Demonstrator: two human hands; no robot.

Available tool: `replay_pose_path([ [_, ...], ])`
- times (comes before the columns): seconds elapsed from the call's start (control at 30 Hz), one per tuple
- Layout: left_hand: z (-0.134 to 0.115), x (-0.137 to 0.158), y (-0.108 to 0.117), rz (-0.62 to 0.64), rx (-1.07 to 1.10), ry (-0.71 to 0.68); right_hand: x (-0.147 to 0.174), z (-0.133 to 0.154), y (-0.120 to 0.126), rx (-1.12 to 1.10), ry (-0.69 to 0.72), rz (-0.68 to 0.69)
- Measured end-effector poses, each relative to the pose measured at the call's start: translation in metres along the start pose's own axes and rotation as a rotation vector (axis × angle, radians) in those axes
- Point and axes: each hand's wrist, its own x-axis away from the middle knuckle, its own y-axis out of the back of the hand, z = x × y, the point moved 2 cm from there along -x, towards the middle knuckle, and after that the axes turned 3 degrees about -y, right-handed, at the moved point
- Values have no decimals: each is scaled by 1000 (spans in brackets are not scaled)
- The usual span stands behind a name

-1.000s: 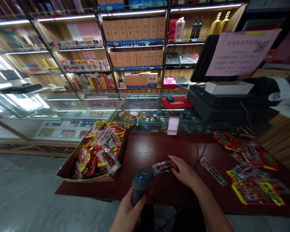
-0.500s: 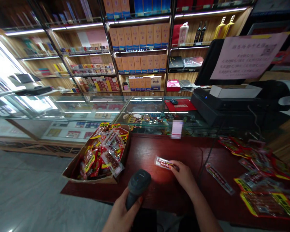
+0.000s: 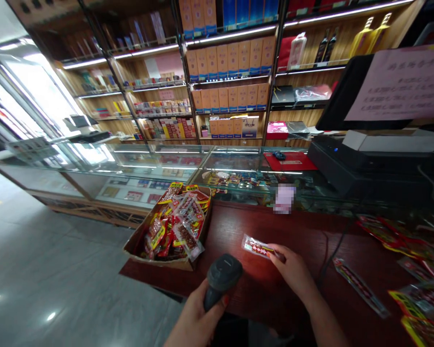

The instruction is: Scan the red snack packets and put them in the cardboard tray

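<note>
The left hand (image 3: 197, 320) grips a dark handheld scanner (image 3: 222, 277), aimed at a small snack packet (image 3: 257, 246) that the right hand (image 3: 292, 270) pinches by one end just above the counter (image 3: 238, 226), near its front edge. The packet is clear and slim, with red print — a red glow falls beneath it. A cardboard box (image 3: 155, 258) at the left corner holds many more packets; others lie scattered toward the right edge — so the scanning looks partway done.

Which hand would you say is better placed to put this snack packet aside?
The right hand: its grip already holds the snack packet, while the left hand is occupied with the scanner.
</note>
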Motion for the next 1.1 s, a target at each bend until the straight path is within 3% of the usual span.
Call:
replay_pose_path([
  [0.17, 0, 5, 4, -11, -25, 0, -2, 5, -8, -21, 7, 3],
  [0.4, -7, 8, 10, -11, -23, -41, -7, 8, -1, -72, -20, -37],
  [0.53, 8, 2, 8, -25, 3, -12, -22, 23, -17, -243, -53, 17],
  [0.7, 35, -2, 10, -72, -1, -59, -58, 97, -77, -400, 57, 277],
  [0.83, 26, 6, 12, -96, 0, -65, -81, 171, -133, -456, 192, 399],
  [0.9, 19, 11, 11, -107, -3, -53, -84, 193, -149, -467, 246, 420],
  [1.0, 17, 14, 11, -115, 30, -40, -80, 185, -143, -458, 333, 374],
  [1.1, 23, 11, 13, -113, 45, -31, -74, 125, -99, -303, 309, 159],
])
